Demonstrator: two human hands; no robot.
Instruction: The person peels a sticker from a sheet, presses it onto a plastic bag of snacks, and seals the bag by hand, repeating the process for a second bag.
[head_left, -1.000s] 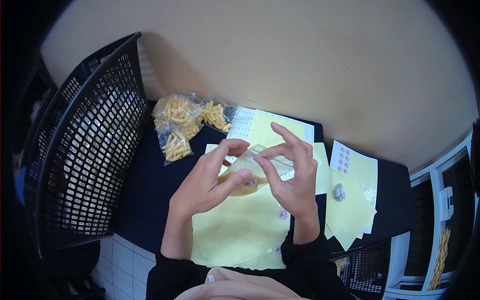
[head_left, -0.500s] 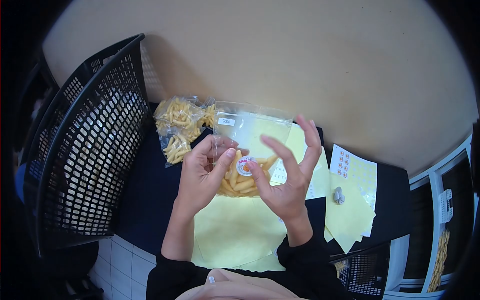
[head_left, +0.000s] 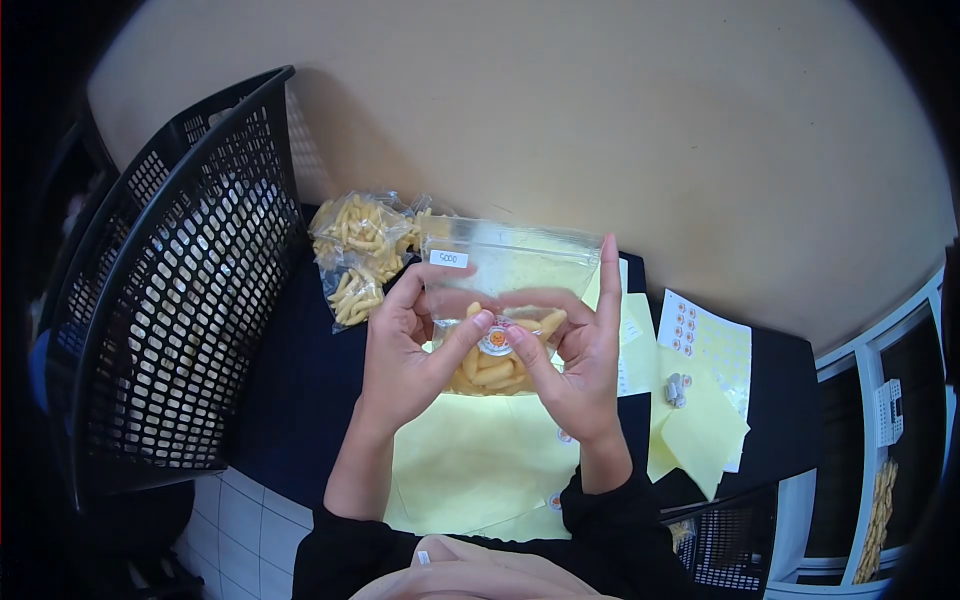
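Observation:
Between my hands is a clear plastic snack bag [head_left: 480, 382] with yellow finger-shaped snacks in its lower part. A small white label [head_left: 449, 259] reading 5000 sits at its upper left. On its front is a round sticker [head_left: 495, 340] with an orange middle. My left hand [head_left: 410, 335] grips the bag's left side, thumb on the sticker's edge and fingers behind the plastic. From the right, my right hand [head_left: 580, 350] also grips it, thumb pressed at the sticker's other edge. One finger of that hand points up beside the bag.
Several filled snack bags [head_left: 358, 235] lie at the back left of the dark table. A tall black basket [head_left: 190, 330] stands at the left. Yellow sheets [head_left: 480, 460] lie under my hands. At right are a sticker sheet [head_left: 735, 350] and a small crumpled grey piece [head_left: 677, 391].
My right hand's raised fingers have come down and behind the bag, leaving one pointing up. The bag's top has dropped slightly, and both thumbs now press at the sticker.

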